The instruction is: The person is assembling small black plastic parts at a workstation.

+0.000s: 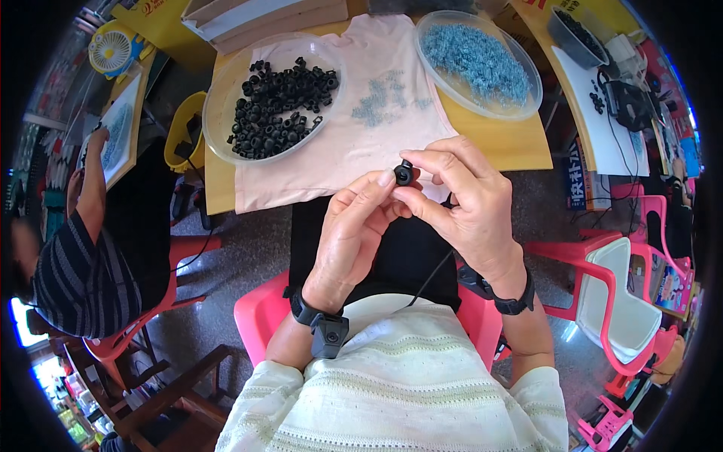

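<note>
Between my two hands, over the table's front edge, is a small black round plastic piece [404, 175] with a hole in its face. The thumb and finger of my left hand [348, 230] close on its left side. From the right, my right hand [473, 203] pinches it with the index finger on top and the thumb below. Beyond lies a pale pink cloth [301, 177] bearing a loose patch of tiny clear bluish pieces [380, 98]. A clear round tub [221, 124] at the left holds many similar black pieces [279, 113].
Another clear tub [489, 111] at the back right is full of tiny bluish pieces [478, 64]. Cardboard boxes [263, 19] stand at the table's far edge. A yellow bin [181, 135] and a seated person [86, 271] are to the left; a pink chair [602, 301] is at right.
</note>
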A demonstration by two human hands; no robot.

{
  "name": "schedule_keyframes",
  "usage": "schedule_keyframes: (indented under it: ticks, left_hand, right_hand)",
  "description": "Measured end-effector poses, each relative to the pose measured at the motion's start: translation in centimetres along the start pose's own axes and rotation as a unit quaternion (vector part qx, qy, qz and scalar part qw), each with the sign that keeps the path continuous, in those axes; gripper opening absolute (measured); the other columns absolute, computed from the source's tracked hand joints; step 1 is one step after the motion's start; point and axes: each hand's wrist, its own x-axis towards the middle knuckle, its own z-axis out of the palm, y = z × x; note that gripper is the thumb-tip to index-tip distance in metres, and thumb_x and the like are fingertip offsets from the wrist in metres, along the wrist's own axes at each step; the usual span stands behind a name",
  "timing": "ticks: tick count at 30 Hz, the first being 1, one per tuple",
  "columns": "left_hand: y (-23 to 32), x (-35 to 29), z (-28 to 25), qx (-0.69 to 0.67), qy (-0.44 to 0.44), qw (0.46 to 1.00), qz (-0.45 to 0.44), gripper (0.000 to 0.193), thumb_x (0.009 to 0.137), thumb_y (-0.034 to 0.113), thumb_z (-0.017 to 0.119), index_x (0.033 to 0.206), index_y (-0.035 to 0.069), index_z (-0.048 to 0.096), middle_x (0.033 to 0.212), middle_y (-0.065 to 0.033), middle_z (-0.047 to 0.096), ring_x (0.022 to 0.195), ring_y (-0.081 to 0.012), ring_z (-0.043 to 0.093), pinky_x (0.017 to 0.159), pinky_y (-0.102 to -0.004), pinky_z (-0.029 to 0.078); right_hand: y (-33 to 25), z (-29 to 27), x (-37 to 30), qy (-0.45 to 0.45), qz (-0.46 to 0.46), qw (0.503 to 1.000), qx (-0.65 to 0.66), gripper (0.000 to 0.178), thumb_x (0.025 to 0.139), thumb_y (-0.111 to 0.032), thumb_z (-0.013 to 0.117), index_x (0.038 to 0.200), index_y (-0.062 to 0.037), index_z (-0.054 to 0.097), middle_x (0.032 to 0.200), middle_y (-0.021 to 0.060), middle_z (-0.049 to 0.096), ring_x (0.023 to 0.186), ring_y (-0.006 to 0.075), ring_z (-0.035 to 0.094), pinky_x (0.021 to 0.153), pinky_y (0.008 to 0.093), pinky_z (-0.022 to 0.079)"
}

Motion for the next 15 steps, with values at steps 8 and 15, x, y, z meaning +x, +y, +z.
schedule_keyframes:
  ticks: [8, 15]
  left_hand:
    - [0.0, -0.1, 0.2, -0.001, -0.022, 0.999, -0.036, 0.027, 0.100, 0.022, 0.054, 0.105, -0.001, 0.067, 0.099, -0.0071, 0.068, 0.088, -0.0114, 0.060, 0.085, -0.0282, 0.048]
    - [-0.1, 0.4, 0.0, -0.001, -0.003, 0.999, -0.053, 0.026, 0.099, 0.023, 0.055, 0.103, 0.000, 0.067, 0.097, -0.0057, 0.068, 0.091, -0.0118, 0.062, 0.087, -0.0289, 0.048]
  right_hand:
    - [0.5, -0.2, -0.1, -0.010, -0.022, 1.000, 0.009, 0.026, 0.065, -0.004, 0.078, 0.087, -0.0030, 0.066, 0.084, 0.0058, 0.061, 0.073, 0.0208, 0.064, 0.060, 0.0303, 0.053]
    - [1.2, 0.3, 0.1, -0.007, -0.036, 0.999, 0.013, 0.024, 0.063, -0.002, 0.076, 0.085, -0.0033, 0.065, 0.080, 0.0070, 0.061, 0.072, 0.0232, 0.062, 0.060, 0.0317, 0.052]
